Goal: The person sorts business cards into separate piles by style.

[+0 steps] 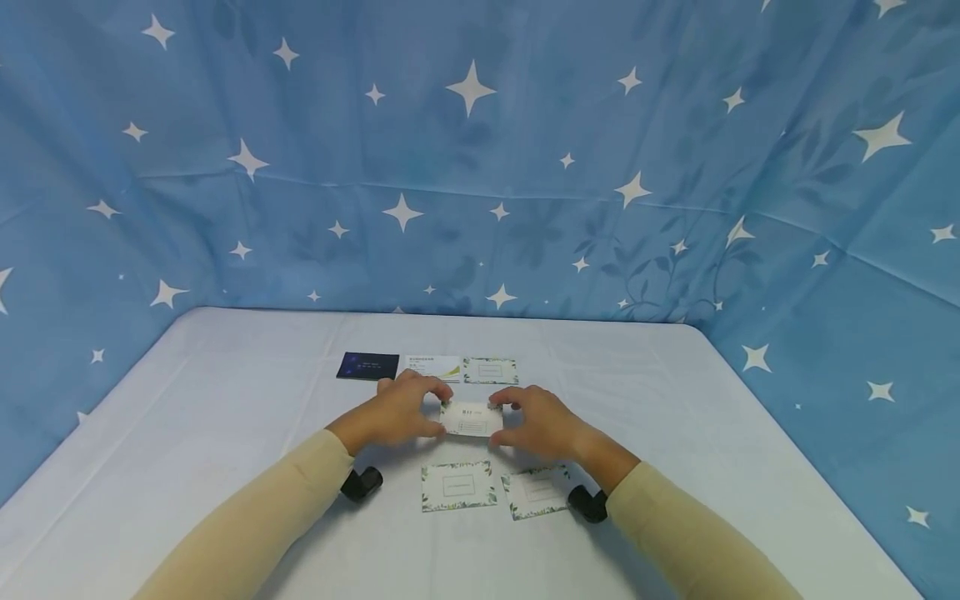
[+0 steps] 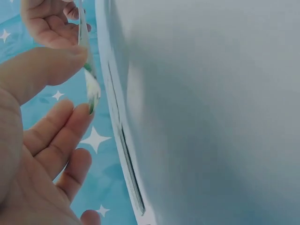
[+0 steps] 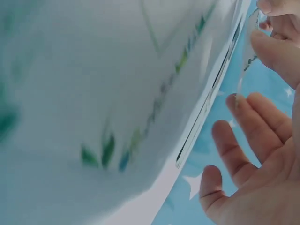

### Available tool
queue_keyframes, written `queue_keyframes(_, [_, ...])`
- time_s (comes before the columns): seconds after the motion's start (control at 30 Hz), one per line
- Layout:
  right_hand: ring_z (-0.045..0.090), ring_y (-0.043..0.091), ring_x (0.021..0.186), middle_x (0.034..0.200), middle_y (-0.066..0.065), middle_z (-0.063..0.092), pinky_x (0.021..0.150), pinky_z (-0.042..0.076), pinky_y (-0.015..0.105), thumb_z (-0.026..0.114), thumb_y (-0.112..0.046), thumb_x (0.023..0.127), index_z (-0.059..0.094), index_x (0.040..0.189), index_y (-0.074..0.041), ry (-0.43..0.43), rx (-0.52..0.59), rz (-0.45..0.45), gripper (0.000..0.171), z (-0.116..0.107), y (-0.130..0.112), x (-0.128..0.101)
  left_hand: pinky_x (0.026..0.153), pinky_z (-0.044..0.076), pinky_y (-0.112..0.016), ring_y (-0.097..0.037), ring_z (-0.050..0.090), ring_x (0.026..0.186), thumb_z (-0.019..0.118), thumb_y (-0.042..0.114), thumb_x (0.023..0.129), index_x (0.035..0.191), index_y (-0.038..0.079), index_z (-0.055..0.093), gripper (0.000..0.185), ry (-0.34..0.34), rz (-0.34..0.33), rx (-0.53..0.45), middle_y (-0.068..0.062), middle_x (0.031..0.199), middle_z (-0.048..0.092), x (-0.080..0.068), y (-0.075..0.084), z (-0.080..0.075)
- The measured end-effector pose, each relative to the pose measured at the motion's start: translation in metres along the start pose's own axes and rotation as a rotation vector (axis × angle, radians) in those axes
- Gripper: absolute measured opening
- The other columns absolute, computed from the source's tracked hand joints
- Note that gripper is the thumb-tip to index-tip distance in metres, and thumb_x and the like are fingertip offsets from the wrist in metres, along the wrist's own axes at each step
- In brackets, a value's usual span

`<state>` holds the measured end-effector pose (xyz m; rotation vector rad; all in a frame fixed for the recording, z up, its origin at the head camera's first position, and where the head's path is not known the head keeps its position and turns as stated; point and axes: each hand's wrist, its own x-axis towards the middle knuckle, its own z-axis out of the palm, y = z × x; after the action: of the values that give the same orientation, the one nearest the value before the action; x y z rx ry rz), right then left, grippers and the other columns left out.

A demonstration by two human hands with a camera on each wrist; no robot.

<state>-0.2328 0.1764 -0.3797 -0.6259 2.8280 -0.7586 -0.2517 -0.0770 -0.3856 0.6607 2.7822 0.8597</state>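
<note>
In the head view both hands hold one small white card (image 1: 471, 419) just above the table, over its middle. My left hand (image 1: 437, 410) pinches the card's left end and my right hand (image 1: 504, 417) pinches its right end. The left wrist view shows the card (image 2: 89, 79) edge-on, caught between thumb and forefinger. It appears in the right wrist view as a thin edge (image 3: 245, 63) between thumb and forefinger, with the other fingers (image 3: 236, 140) spread loose below.
Three cards lie in a row behind the hands: a dark blue one (image 1: 367, 365), a white one (image 1: 433, 367) and a leaf-bordered one (image 1: 490, 370). Two more leaf-bordered cards (image 1: 458, 486) (image 1: 536, 492) lie nearer me on the pale tablecloth (image 1: 225, 400). Star-patterned blue cloth (image 1: 480, 167) walls the table.
</note>
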Motion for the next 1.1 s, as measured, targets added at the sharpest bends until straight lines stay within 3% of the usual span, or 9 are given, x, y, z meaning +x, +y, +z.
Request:
queue_keyframes(0.4, [0.055,0.031,0.120,0.135,0.007,0.060,0.094,0.045,0.049,0.074,-0.027,0.092,0.058,0.140,-0.011,0.079,0.021,0.039,0.053,-0.027,0.030,0.027,0.095,0.023,-0.049,-0.021,0.042,0.118,0.082,0.030,0.085,0.126,0.017,0.066,0.046,0.052,-0.034,-0.010,0.006,0.119,0.061,0.046,0.014,-0.005])
queue_keyframes(0.67, [0.051,0.036,0.126,0.140,0.014,0.056,0.101,0.042,0.052,0.071,-0.023,0.094,0.055,0.143,-0.009,0.056,0.009,0.083,0.053,-0.038,0.041,0.047,0.095,0.023,-0.048,-0.022,0.042,0.120,0.080,0.028,0.087,0.126,0.017,0.065,0.043,0.061,-0.045,0.029,0.005,0.119,0.062,0.076,0.018,-0.004])
queue_keyframes(0.83, [0.046,0.036,0.133,0.144,0.016,0.052,0.106,0.037,0.052,0.070,-0.022,0.096,0.052,0.145,-0.010,0.025,0.003,0.135,0.054,-0.039,0.042,0.058,0.096,0.022,-0.048,-0.022,0.041,0.121,0.080,0.027,0.088,0.129,0.016,0.064,0.046,0.054,-0.057,0.071,0.005,0.119,0.062,0.087,0.017,-0.003])
queue_keyframes(1.1, [0.044,0.036,0.136,0.144,0.017,0.052,0.110,0.034,0.051,0.071,-0.021,0.095,0.053,0.143,-0.010,-0.048,-0.124,0.144,0.053,-0.030,0.049,0.074,0.095,0.023,-0.047,-0.022,0.042,0.117,0.078,0.025,0.088,0.132,0.015,0.063,0.047,0.040,-0.082,0.109,0.002,0.121,0.063,0.095,0.014,0.003])
